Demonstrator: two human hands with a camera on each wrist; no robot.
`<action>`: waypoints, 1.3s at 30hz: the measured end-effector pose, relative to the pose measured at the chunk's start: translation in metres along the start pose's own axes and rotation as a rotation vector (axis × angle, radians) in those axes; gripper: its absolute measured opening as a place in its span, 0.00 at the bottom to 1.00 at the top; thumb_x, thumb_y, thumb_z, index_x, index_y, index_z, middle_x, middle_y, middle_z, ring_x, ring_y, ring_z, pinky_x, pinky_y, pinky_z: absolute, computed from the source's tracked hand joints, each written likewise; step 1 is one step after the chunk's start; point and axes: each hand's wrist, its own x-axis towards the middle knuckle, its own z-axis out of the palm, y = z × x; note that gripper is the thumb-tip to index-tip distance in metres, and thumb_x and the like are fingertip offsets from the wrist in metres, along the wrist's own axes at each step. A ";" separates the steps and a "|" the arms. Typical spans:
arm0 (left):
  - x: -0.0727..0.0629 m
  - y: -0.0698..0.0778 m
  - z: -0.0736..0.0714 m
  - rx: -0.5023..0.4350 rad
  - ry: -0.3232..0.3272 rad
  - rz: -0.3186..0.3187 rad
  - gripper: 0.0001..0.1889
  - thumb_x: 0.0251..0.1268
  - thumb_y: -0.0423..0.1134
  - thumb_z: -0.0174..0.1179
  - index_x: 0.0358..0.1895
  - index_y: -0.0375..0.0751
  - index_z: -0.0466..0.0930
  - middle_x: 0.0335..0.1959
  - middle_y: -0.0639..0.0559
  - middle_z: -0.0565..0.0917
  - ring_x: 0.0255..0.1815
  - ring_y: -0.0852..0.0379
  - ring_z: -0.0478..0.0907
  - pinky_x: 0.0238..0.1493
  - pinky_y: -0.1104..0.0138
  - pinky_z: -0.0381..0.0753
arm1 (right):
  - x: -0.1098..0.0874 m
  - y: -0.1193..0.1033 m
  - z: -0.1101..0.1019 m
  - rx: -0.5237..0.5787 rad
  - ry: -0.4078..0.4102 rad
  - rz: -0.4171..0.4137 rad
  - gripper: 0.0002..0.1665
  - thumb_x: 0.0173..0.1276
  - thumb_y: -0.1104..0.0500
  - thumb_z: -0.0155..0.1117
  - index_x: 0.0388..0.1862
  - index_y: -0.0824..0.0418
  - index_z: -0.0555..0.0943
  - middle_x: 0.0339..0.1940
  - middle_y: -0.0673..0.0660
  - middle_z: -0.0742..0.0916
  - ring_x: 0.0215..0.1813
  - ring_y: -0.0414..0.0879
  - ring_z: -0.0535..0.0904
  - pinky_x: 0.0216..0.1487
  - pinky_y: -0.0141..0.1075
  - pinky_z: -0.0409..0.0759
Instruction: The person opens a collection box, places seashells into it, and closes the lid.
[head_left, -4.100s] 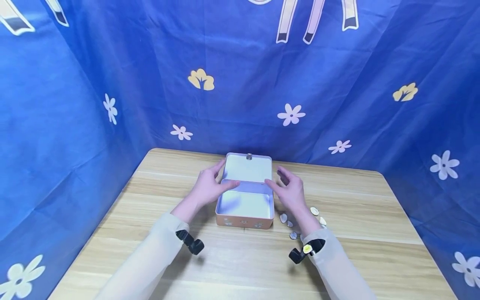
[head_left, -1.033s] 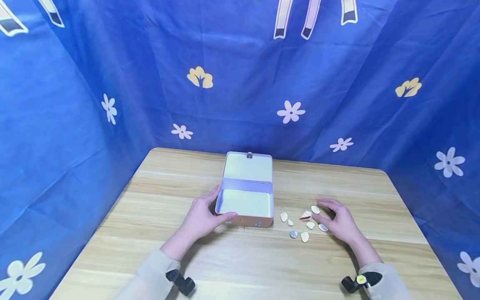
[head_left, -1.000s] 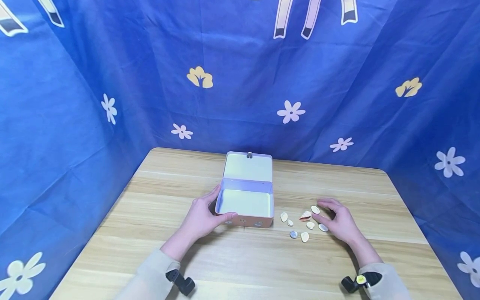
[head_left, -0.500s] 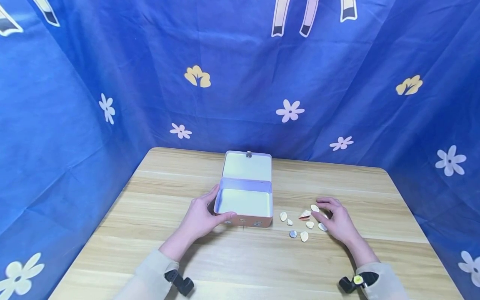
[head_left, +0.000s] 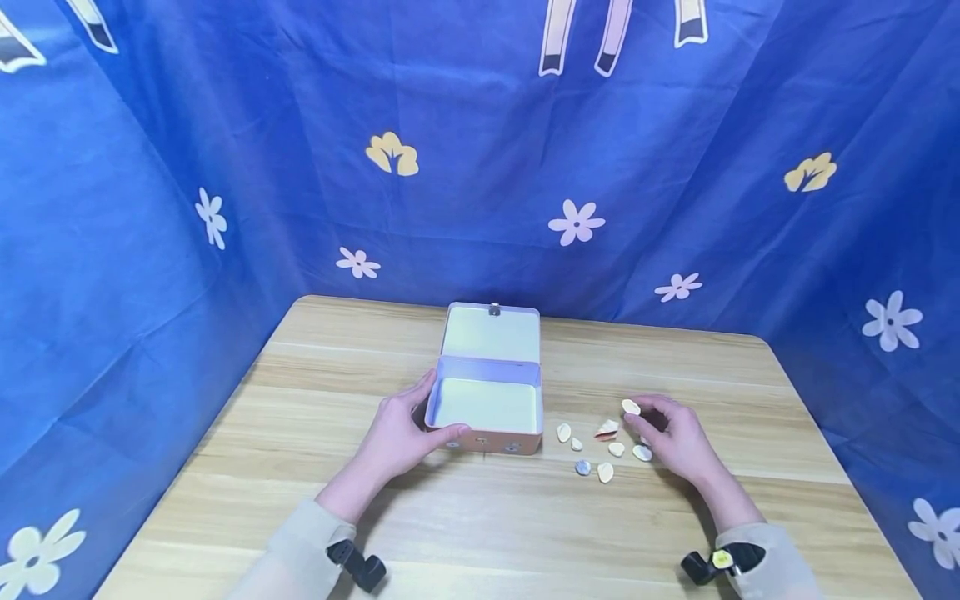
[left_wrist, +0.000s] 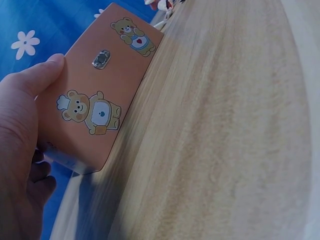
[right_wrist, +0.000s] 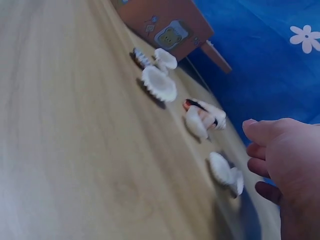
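A pinkish-brown tin box (head_left: 498, 442) with its lid (head_left: 491, 333) folded back stands mid-table; no contents show inside. My left hand (head_left: 397, 437) grips its front left corner, thumb on the front wall and fingers along the left side. In the left wrist view, bear pictures and a metal latch (left_wrist: 101, 59) mark that front. Right of the box, my right hand (head_left: 678, 437) pinches a white seashell (head_left: 631, 407) between thumb and fingertips; the right wrist view hides this shell. Beneath and left of that hand lie several more seashells, including a striped conch-like shell (head_left: 607, 430).
Other shells on the wooden table (head_left: 300, 467) include a bluish one (head_left: 582, 468), a ribbed white one (right_wrist: 159, 84) and a pale one (head_left: 642, 452) close to my right hand. A blue patterned curtain (head_left: 480, 208) rises behind the table and at both sides.
Both hands were earlier at the opened lid. My left hand came down to the box's front corner; my right hand moved right to the shells and now holds one.
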 end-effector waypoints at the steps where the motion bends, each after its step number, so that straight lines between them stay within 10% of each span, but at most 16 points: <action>1: 0.000 -0.001 0.000 0.000 0.001 0.002 0.59 0.50 0.71 0.77 0.78 0.33 0.67 0.75 0.41 0.72 0.75 0.42 0.69 0.75 0.50 0.69 | 0.000 -0.002 -0.001 0.008 -0.006 0.009 0.18 0.74 0.59 0.74 0.58 0.66 0.87 0.46 0.55 0.91 0.49 0.51 0.87 0.51 0.30 0.82; 12: 0.000 0.000 0.001 -0.016 -0.005 -0.009 0.60 0.49 0.71 0.77 0.79 0.35 0.67 0.75 0.43 0.72 0.76 0.43 0.69 0.76 0.50 0.69 | 0.007 -0.024 -0.009 0.055 -0.040 -0.024 0.22 0.76 0.60 0.71 0.63 0.70 0.84 0.46 0.56 0.92 0.52 0.54 0.88 0.56 0.54 0.87; 39: -0.001 -0.003 -0.001 -0.041 -0.003 -0.033 0.61 0.46 0.71 0.79 0.79 0.35 0.68 0.74 0.43 0.73 0.75 0.43 0.70 0.76 0.50 0.69 | 0.036 -0.080 0.007 0.120 -0.081 -0.069 0.23 0.76 0.58 0.72 0.65 0.67 0.84 0.49 0.56 0.92 0.53 0.53 0.88 0.55 0.47 0.87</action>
